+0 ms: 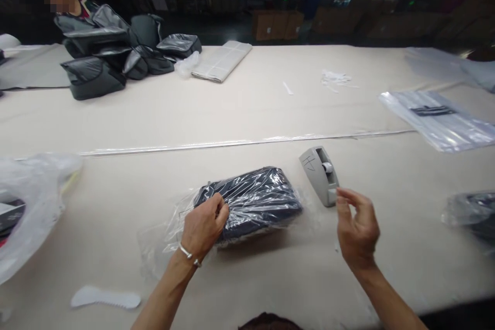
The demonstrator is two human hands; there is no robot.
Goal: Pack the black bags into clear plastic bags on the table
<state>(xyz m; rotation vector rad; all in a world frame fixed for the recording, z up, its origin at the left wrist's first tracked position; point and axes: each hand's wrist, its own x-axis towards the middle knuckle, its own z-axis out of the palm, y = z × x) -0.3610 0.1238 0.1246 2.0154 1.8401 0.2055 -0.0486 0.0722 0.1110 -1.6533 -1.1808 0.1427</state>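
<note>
A dark item wrapped in clear plastic (259, 201) lies at the middle of the near table. My left hand (204, 221), with a bracelet at the wrist, is closed on the plastic at the wrap's left part. To the right of the package stands a grey tape dispenser (317, 175) with a white roll in it. My right hand (358, 227) is beside the dispenser's near end, thumb and fingertips pinched together; anything between them is too small to make out.
A white plastic bag (38, 211) sits at the left, a white flat piece (104, 298) near the front. Dark bags (96, 77) are piled at the back left, by a person. Plastic sleeves (441, 118) and another wrapped item (475, 216) lie at the right.
</note>
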